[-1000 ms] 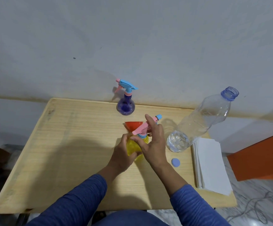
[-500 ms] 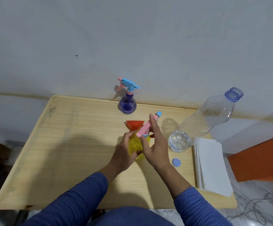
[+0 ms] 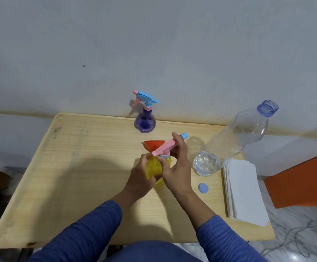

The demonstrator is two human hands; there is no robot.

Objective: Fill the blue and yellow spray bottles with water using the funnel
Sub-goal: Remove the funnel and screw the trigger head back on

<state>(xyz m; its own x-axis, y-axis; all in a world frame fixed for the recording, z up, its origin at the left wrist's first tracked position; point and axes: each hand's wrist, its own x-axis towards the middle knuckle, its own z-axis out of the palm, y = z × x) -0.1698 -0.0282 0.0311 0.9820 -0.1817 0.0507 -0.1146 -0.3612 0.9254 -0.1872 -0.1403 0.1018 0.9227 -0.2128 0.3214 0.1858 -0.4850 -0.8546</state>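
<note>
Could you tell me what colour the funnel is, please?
Red-orange funnel, clearest in the head view.

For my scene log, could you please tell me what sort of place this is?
Probably a plain room at home, though that is uncertain: a small light wooden table set against a bare grey painted wall, over a marbled stone floor.
</note>
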